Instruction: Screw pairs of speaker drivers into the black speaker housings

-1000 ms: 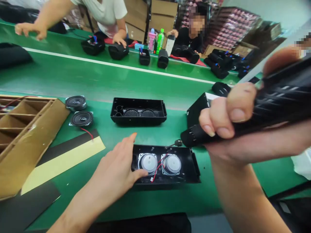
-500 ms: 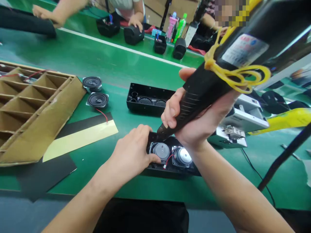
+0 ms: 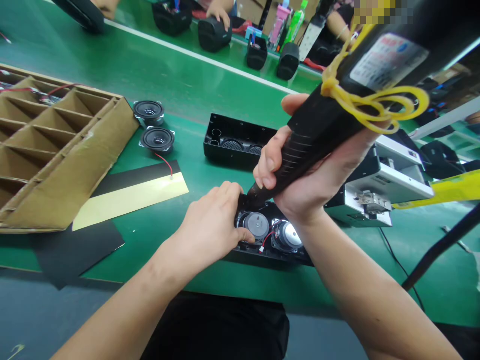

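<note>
My right hand is wrapped round a black electric screwdriver with a yellow cord tied about it. The tool slants down, its tip at the left part of a black speaker housing. My left hand grips the left end of that housing, thumb by a speaker driver seated inside. Right of it sits a second driver, with a short red wire between them. The exact spot under the tip is hidden by my fingers and the tool.
Another black housing lies behind. Two loose speakers stand beside a divided cardboard box at left. A yellow strip and black sheets lie nearer. A silver-and-black machine stands right. Co-workers' hands show across the table.
The view has shifted, so most things on the table sit a little higher and further right. Both hands keep their holds, and the screwdriver tip stays at the housing's left part.
</note>
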{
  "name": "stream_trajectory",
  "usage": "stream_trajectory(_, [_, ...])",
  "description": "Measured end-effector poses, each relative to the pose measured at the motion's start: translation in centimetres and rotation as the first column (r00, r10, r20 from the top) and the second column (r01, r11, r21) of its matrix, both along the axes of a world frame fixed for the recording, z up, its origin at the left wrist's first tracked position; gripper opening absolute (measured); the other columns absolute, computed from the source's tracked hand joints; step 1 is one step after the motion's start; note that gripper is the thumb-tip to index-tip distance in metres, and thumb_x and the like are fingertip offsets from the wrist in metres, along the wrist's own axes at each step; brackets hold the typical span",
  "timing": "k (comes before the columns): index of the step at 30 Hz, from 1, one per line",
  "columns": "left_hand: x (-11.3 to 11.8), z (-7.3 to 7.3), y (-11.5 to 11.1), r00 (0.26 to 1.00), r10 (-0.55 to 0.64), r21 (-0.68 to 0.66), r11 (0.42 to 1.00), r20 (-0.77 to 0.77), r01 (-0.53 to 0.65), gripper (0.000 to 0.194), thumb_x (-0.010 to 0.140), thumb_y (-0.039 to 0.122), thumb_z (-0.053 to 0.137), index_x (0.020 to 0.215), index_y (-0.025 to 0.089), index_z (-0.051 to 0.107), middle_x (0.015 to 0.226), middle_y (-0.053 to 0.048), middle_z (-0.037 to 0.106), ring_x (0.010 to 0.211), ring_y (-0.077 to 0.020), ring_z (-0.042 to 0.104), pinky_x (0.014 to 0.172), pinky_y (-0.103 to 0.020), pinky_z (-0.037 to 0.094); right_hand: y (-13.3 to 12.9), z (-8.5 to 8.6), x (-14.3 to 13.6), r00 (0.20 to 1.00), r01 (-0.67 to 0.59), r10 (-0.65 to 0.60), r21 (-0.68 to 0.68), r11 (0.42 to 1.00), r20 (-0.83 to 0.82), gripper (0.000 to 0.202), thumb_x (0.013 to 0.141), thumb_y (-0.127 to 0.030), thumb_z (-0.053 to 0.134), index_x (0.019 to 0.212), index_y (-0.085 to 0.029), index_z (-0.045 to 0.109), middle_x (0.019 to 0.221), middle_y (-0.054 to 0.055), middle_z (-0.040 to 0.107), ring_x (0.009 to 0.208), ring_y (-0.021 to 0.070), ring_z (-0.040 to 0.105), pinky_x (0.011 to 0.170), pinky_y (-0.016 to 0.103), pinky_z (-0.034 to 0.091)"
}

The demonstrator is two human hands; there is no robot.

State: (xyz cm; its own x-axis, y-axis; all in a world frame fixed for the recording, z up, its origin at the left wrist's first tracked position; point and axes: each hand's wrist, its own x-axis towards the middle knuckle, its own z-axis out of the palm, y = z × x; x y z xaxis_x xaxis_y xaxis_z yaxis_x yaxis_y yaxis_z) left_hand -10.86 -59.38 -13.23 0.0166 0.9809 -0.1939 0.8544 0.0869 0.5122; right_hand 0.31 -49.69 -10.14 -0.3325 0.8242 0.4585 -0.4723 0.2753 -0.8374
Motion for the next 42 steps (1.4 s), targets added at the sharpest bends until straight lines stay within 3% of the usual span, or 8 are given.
stream_trajectory(7, [-0.1,-0.3,0.0,1.0,-0.012,0.024,1.0,0.011,0.011,0.058,0.078,0.047,0.095,0.11,0.027,0.051,0.113,0.001,0.065,0.11,-0.0276,0.067,0.076,-0.041,0.049,0.2,0.3,0.5,0.996,-0.08,0.081,-0.018,0.997,0.036,0.067,0.088,-0.091,0.05,0.111,-0.031,0.072,0.058,-0.009,0.058,0.037,0.011,0.049,0.036,0.024,0.037])
stream_trajectory(13, [-0.1,-0.4,0.0,0.999,-0.015,0.041,0.999,0.028,0.014,0.061,0.078,0.044,0.096,0.118,0.027,0.053,0.121,0.0,0.067,0.119,-0.0292,0.067,0.084,-0.043,0.053,0.0,0.2,0.2,0.994,-0.104,0.105,-0.016,0.994,0.022,0.066,0.088,-0.09,0.052,0.111,-0.031,0.07,0.057,-0.008,0.057,0.036,0.0116,0.043,0.035,0.025,0.034])
stream_trajectory(21, [-0.2,-0.3,0.0,1.0,-0.012,0.048,0.999,0.011,0.012,0.065,0.077,0.044,0.096,0.124,0.028,0.054,0.133,-0.001,0.068,0.125,-0.03,0.067,0.081,-0.043,0.053,-0.9,0.6,0.5,0.977,-0.105,0.111,-0.045,0.993,0.18,0.071,0.083,-0.097,0.056,0.107,-0.031,0.066,0.061,-0.005,0.056,0.04,0.0153,0.045,0.039,0.029,0.038])
stream_trajectory(26, [0.0,-0.2,0.0,0.998,0.009,0.011,1.0,-0.06,-0.009,0.058,0.078,0.048,0.093,0.119,0.028,0.057,0.119,0.0,0.071,0.117,-0.0305,0.069,0.072,-0.041,0.048,-1.1,0.3,0.4,0.975,-0.116,0.131,-0.091,0.989,0.178,0.074,0.078,-0.099,0.061,0.105,-0.03,0.066,0.058,-0.006,0.056,0.037,0.0157,0.044,0.036,0.03,0.035])
stream_trajectory(31, [0.1,0.1,0.3,0.995,0.002,-0.004,1.0,-0.099,-0.003,0.055,0.08,0.048,0.091,0.119,0.028,0.058,0.115,-0.002,0.072,0.113,-0.0319,0.07,0.072,-0.04,0.048,-1.4,0.0,0.1,0.979,-0.173,0.176,-0.04,0.984,0.1,0.059,0.09,-0.086,0.058,0.097,-0.028,0.063,0.056,-0.006,0.055,0.038,0.0132,0.042,0.038,0.03,0.037])
stream_trajectory(34, [0.0,0.3,0.5,0.993,-0.01,-0.012,1.0,-0.118,0.008,0.052,0.081,0.048,0.089,0.117,0.027,0.059,0.113,-0.005,0.072,0.111,-0.0349,0.072,0.075,-0.043,0.051,-1.4,-0.2,0.0,0.981,-0.162,0.164,-0.031,0.986,0.107,0.057,0.089,-0.086,0.057,0.093,-0.028,0.059,0.055,-0.007,0.053,0.037,0.0122,0.04,0.035,0.03,0.035])
stream_trajectory(39, [0.1,0.4,0.4,0.99,-0.027,-0.025,0.999,-0.138,0.024,0.054,0.08,0.047,0.089,0.119,0.026,0.059,0.113,-0.007,0.072,0.109,-0.0379,0.072,0.081,-0.048,0.055,-1.5,-0.4,0.0,0.976,-0.154,0.164,-0.076,0.985,0.145,0.068,0.082,-0.093,0.059,0.102,-0.029,0.065,0.055,-0.006,0.053,0.036,0.0138,0.04,0.034,0.03,0.03])
stream_trajectory(42, [0.1,0.4,0.2,0.983,-0.054,-0.007,0.999,-0.176,0.053,0.052,0.084,0.046,0.087,0.12,0.024,0.058,0.12,-0.01,0.072,0.117,-0.0387,0.071,0.085,-0.05,0.056,-1.5,0.7,0.3,0.983,-0.147,0.158,-0.118,0.982,0.095,0.069,0.082,-0.09,0.065,0.115,-0.029,0.067,0.06,-0.005,0.058,0.039,0.0154,0.044,0.036,0.031,0.034])
